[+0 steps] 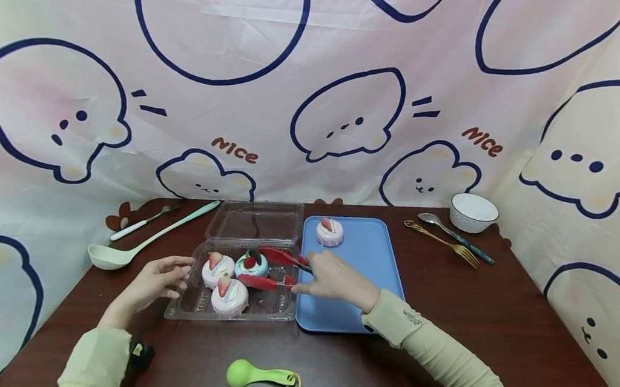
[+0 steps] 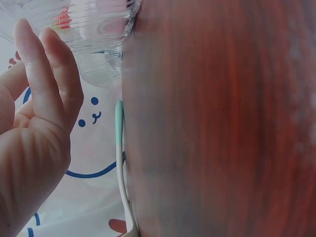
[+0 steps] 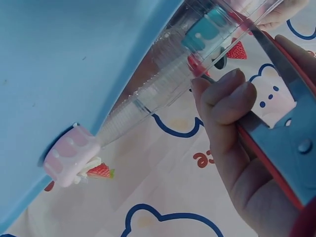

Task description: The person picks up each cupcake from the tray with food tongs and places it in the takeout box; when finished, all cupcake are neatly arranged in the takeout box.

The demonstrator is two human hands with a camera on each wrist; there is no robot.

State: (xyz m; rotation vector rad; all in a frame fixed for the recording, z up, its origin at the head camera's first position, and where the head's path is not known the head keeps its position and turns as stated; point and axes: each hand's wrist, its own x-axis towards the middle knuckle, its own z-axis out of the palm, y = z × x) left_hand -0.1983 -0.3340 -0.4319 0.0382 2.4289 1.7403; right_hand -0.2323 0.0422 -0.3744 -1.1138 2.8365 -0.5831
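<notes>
1. three cakes sit in the clear clamshell box between my hands, two pink ones nearest my left hand and the teal cake closer to my right.
2. my left hand is relaxed, fingers straight against the box's near-left wall, gripping nothing; i'd judge it should press a little firmer there so the light plastic doesn't skate.
3. my right hand is wrapped round the red tongs, whose tips spread either side of the teal cake, not yet touching it as far as i can tell.
4. for a clean lift i'd close the tips low on the cake's sides, gently, and keep clear of the strawberry topping and the pink neighbours just beside it.
5. the blue tray lies under and beyond my right hand; one pink cake with a strawberry stands at its far end.
6. the box's open lid lies flat beyond the tongs, holding nothing.
</notes>
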